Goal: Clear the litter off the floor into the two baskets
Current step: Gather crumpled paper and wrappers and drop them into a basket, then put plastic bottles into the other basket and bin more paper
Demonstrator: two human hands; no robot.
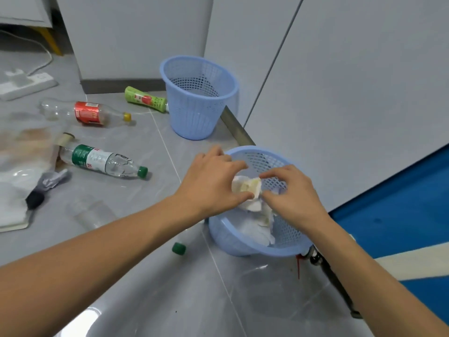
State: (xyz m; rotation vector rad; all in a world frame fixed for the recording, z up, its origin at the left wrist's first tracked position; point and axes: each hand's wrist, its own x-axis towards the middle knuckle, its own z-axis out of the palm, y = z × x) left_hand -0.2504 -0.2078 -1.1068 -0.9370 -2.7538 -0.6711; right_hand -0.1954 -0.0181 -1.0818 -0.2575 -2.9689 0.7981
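Both forearms reaching in from the bottom edge, meeting over the near blue basket. Left hand with thumb and fingers curled, pinching one side of a crumpled white tissue wad; right hand pinching the other side with thumb and forefinger. Wad held just above the mouth of the near basket, more crumpled white paper already lying inside. Near basket standing on the grey tiled floor, close to a pale wall panel and beside a blue mat.

Second blue basket farther back, upright against the wall, well apart from the first. Green-labelled bottle lying on its side, its neck end just beside that far basket. Clear bottle with red label and yellow cap lying to the left. Clear bottle with green label and green cap lying nearer, pointing right. Green bottle cap showing just below the left forearm, the bottle's body mostly hidden. Clear plastic cup on its side, faint against the tiles. Grey and black cloth at the left, touching a blurred heap of bags and paper. White power strip with its cable at the far left.
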